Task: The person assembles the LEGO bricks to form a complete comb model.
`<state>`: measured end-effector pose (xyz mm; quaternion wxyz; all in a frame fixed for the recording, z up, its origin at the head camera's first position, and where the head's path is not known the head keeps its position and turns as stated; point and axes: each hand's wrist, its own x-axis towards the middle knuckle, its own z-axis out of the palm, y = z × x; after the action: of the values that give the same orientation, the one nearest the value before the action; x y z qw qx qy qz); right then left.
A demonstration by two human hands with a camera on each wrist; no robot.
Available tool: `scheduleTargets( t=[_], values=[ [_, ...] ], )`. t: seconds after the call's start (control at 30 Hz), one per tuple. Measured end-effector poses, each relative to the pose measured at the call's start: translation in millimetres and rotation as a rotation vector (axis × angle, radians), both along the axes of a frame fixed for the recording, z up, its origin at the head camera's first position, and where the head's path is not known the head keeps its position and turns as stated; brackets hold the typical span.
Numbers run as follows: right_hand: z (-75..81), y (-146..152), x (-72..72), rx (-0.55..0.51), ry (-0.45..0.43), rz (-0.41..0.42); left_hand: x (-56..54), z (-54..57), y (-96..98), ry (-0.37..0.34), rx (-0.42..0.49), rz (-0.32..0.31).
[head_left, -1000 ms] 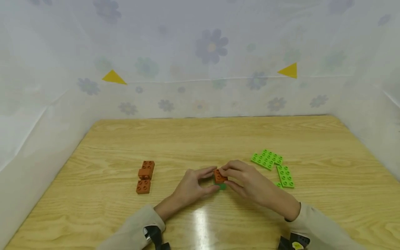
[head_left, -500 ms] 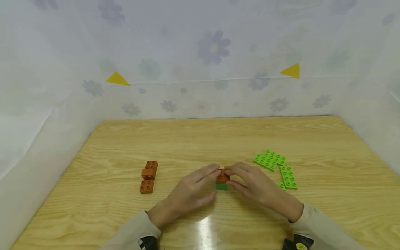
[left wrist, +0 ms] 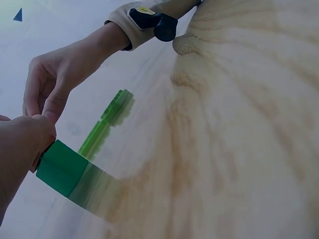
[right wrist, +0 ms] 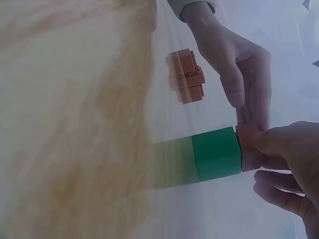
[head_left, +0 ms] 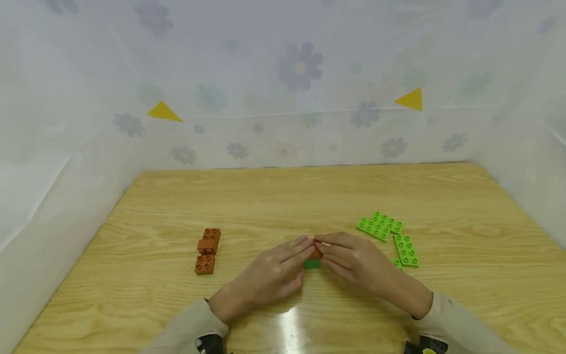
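Observation:
A dark green block [head_left: 312,264] stands on the table in front of me, its plain sides showing in the right wrist view. On top of it sits a reddish-brown toy brick [right wrist: 247,149], mostly covered by fingers in the head view. My right hand [head_left: 363,260] pinches this brown brick from the right, thumb near and fingers behind. From the left, my left hand [head_left: 270,271] lays its extended fingers across the brick's top, while its thumb hangs apart from the green block.
Several brown bricks [head_left: 205,264] lie clustered on the left of the wooden table [head_left: 265,196]. Flat light green plates [head_left: 406,250] with studs lie to the right, partly behind my right wrist. A flowered white sheet [head_left: 283,132] encloses the back and sides.
My left hand has let go of the green block's sides and moved its fingers up over the brown brick. The right hand keeps its pinch, its fingers now closer to the left fingertips.

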<state>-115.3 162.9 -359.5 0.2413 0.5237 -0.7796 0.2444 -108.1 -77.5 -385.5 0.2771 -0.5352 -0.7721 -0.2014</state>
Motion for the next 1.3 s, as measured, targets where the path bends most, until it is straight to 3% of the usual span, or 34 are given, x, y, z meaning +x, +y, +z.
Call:
scheduleTargets(
  t=[0.33,0.5,0.6,0.7,0.8,0.9,1.1,1.3],
  values=[
    [1.7,-4,1.9,0.042,-0.014,-0.037,-0.9,5.0,-2.8,-0.009,0.029,-0.004],
    [0.4,-5,2.9,0.041,-0.021,-0.043,-1.0,7.3,-2.6,-0.083,0.069,-0.006],
    [0.1,-4,3.8,0.035,-0.009,-0.056,-1.2,8.2,-0.9,-0.234,0.093,0.03],
    [-0.5,-2,5.4,0.033,-0.008,-0.074,-2.8,8.7,0.7,-0.497,0.072,0.11],
    [-1.8,-1,8.1,0.042,-0.015,-0.081,-5.3,7.5,1.4,-0.752,-0.007,0.197],
    [-2.6,-1,11.3,0.062,-0.017,-0.092,-8.0,4.5,1.6,-0.877,-0.063,0.234],
    [0.6,3,17.1,0.12,-0.013,-0.17,-12.7,-2.1,2.4,-0.869,-0.003,0.193],
    [8.2,34,28.8,0.198,-0.112,-0.398,-13.6,-5.7,3.5,-0.816,0.045,0.163]
  ],
)
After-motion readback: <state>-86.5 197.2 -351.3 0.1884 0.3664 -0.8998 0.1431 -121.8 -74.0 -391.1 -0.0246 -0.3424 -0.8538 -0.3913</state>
